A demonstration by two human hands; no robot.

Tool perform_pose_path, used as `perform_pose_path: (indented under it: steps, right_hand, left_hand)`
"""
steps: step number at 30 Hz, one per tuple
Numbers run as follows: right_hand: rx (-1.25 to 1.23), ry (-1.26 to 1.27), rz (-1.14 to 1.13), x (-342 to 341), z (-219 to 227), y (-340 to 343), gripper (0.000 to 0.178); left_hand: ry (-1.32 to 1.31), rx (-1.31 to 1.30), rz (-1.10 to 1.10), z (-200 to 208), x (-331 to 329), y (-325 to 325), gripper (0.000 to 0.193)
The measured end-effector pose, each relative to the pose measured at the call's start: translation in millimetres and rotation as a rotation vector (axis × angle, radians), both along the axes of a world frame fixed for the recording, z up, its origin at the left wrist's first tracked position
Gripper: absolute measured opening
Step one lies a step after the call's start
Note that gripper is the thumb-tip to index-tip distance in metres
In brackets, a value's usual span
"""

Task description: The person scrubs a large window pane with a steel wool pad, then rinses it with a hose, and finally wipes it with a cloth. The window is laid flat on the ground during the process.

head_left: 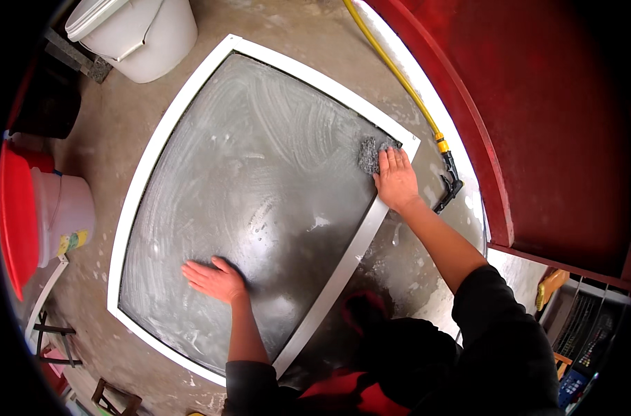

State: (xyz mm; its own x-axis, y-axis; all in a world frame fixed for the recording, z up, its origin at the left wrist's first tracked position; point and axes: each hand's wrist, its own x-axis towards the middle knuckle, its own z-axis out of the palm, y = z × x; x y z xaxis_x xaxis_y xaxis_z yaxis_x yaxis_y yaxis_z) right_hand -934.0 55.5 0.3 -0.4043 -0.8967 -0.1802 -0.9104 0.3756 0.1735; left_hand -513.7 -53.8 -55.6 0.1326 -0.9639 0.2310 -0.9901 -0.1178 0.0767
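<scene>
A white-framed window panel (203, 201) lies flat on the floor, its grey, wet pane smeared with pale, soapy-looking streaks. Near the frame's right corner, my right hand (397, 179) presses down on a grey, wiry scouring pad (369, 156). Part of that pad shows beside the fingers and a little past their tips. My left hand (215, 279) rests flat on the lower left of the pane, fingers stretched out and holding nothing.
A yellow hose (398, 73) with a black spray nozzle (451, 182) lies right of the frame. Beyond it stands a large dark-red panel (537, 125). White bucket (156, 41) at upper left; red basin (17, 215) and pale bucket (69, 211) at left. Tool case (585, 326) at lower right.
</scene>
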Motion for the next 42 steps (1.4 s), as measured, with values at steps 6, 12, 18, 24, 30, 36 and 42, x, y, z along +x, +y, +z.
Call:
perform_pose_path:
  steps: [6, 12, 18, 24, 30, 36, 42]
  right_hand:
    - [-0.170, -0.049, -0.167, 4.2, -15.9, -18.7, 0.057]
    - [-0.389, -0.012, -0.178, 1.9, -27.1, -13.3, 0.055]
    - [-0.376, -0.211, -0.063, -4.1, -20.0, -34.2, 0.049]
    - [-0.393, -0.094, -0.270, -1.6, -27.5, -25.0, 0.055]
    - [-0.397, -0.257, -0.104, -11.9, -15.6, -25.3, 0.052]
    - [-0.545, -0.212, -0.159, -6.2, -31.6, -33.6, 0.056]
    - [-0.427, -0.318, -0.100, 0.6, -11.6, -53.2, 0.056]
  left_hand:
    - [-0.020, -0.044, -0.041, -10.1, 6.9, 1.7, 0.064]
    - [-0.034, 0.010, -0.019, -3.2, -2.0, 0.4, 0.065]
    - [0.005, -0.031, -0.022, -8.7, 3.8, 1.0, 0.065]
    - [-0.008, 0.029, -0.011, -4.1, -2.3, -0.2, 0.067]
    - [-0.002, -0.011, -0.013, -7.2, 6.9, 1.1, 0.066]
    - [0.002, 0.005, -0.021, -7.6, -1.9, 2.3, 0.066]
    - [-0.027, -0.030, -0.009, -4.9, 10.4, -2.4, 0.065]
